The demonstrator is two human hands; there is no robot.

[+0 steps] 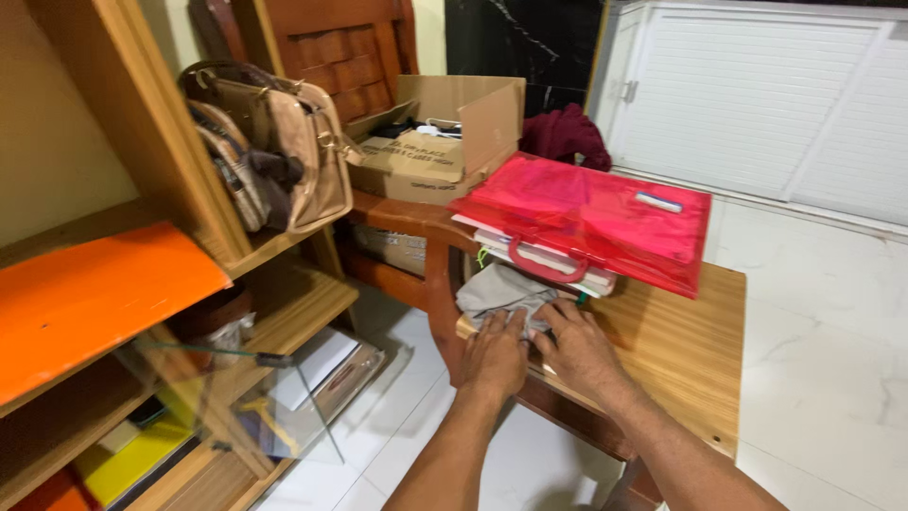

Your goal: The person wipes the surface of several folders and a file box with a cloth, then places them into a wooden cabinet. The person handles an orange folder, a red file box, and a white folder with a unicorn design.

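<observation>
Both my hands rest on a crumpled grey cloth (497, 289) at the near left corner of a wooden table (676, 350). My left hand (494, 358) presses on the cloth's lower edge with fingers bent. To its right, my right hand (579, 348) has its fingers on the cloth's right side. The cloth lies partly under a red translucent carry folder (591, 220) stacked on white papers (553, 260).
An open cardboard box (445, 142) sits on a wooden chair behind the table, with a dark red cloth (566, 132) beside it. A wooden shelf unit at left holds handbags (270, 142), an orange board (90, 298) and books. White tiled floor (823, 378) lies to the right.
</observation>
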